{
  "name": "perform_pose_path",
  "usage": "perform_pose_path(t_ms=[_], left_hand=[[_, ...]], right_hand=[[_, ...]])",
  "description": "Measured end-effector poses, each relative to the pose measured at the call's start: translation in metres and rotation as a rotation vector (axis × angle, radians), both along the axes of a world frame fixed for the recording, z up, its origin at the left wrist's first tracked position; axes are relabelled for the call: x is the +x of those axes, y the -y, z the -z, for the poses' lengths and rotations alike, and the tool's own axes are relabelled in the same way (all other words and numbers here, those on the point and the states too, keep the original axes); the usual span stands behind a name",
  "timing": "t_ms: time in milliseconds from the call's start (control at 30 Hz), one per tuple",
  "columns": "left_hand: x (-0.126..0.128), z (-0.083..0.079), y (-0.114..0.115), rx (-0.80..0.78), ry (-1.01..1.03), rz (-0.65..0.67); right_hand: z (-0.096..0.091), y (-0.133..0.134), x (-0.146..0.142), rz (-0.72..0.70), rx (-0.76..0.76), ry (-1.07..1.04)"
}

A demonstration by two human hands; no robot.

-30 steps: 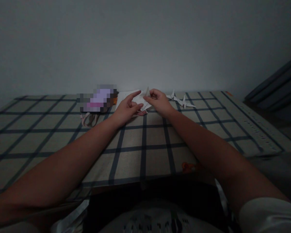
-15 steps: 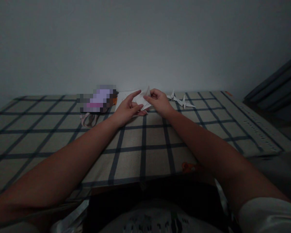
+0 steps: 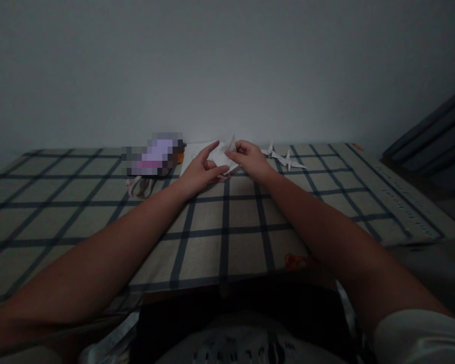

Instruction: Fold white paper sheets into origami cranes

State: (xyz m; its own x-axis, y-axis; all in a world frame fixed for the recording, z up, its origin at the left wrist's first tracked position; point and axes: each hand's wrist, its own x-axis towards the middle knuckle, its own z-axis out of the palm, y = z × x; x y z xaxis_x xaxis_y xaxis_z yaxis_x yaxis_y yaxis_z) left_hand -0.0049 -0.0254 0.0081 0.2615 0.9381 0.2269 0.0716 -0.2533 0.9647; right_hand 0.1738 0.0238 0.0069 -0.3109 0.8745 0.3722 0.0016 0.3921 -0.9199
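Between my hands is a white sheet of folded paper, with one pointed corner standing up. My left hand grips its near left side, thumb on top and fingers underneath, while the index finger points up and away. My right hand pinches the right side of the folded paper between thumb and fingers. Just right of that hand, folded paper cranes rest on the cloth. Behind my left hand lies flat white paper, partly covered by the hand.
A checked tablecloth covers the table. At the back left lies a blurred purple item with a pale strap. A wall rises behind the table. Dark slatted panels stand at the far right.
My left thumb has slid slightly right and down across the folded paper. My right hand stays almost in place, still pinching it.
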Motion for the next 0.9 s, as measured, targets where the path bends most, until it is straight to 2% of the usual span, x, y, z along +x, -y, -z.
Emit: perform_pose_path(t_ms=[100, 200, 367, 567, 767, 900], left_hand=[[-0.003, 0.002, -0.007, 0.049, 0.028, -0.11], [-0.007, 0.002, -0.012, 0.099, 0.019, -0.15], [-0.008, 0.002, -0.012, 0.124, 0.006, -0.165], [-0.006, 0.003, -0.01, 0.131, 0.004, -0.196], [-0.006, 0.002, -0.009, 0.131, 0.033, -0.159], [-0.005, 0.003, -0.01, 0.109, 0.094, -0.199]], right_hand=[[-0.002, 0.002, 0.0, -0.075, -0.001, 0.066], [-0.001, 0.001, -0.001, -0.096, 0.001, 0.057], [0.004, -0.003, -0.004, -0.146, -0.067, -0.059], [0.002, 0.0, -0.003, -0.148, -0.03, 0.015], [0.001, 0.0, -0.001, -0.133, -0.038, 0.032], [0.001, 0.0, -0.001, -0.146, -0.087, 0.009]])
